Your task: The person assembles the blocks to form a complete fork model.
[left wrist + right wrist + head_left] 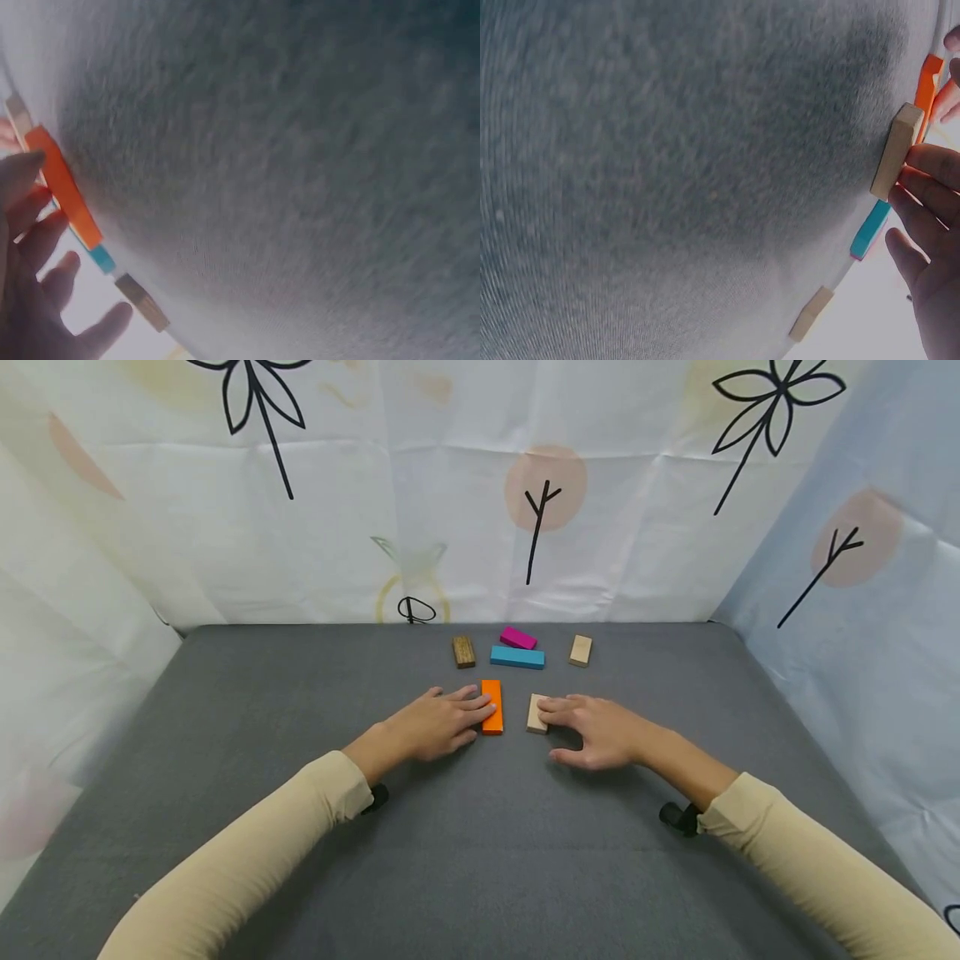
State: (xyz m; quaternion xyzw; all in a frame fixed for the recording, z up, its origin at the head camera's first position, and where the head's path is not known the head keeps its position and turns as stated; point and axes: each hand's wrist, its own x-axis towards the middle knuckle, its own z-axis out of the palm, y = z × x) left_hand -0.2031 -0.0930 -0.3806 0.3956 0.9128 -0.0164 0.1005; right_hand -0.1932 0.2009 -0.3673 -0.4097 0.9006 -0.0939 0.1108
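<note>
An orange block (pixel 492 693) lies lengthwise in front of me, and the fingertips of my left hand (pixel 442 725) rest on its left side and top. To its right is a short pale wooden block (pixel 536 720). My right hand (pixel 600 731) touches that block's right side with its fingertips, thumb held apart and lower. Both hands have loosely extended fingers. In the left wrist view the orange block (pixel 64 187) sits by the spread fingers. The right wrist view shows the pale block (pixel 897 154) against the fingertips, with the orange block (pixel 928 82) beyond.
Behind the hands lie a blue block (pixel 517 657), a magenta block (pixel 518 637) touching its back, a dark brown wooden block (pixel 463 652) to the left and another pale block (pixel 580 650) to the right. Printed cloth (pixel 465 527) hangs around the grey table (pixel 480 860).
</note>
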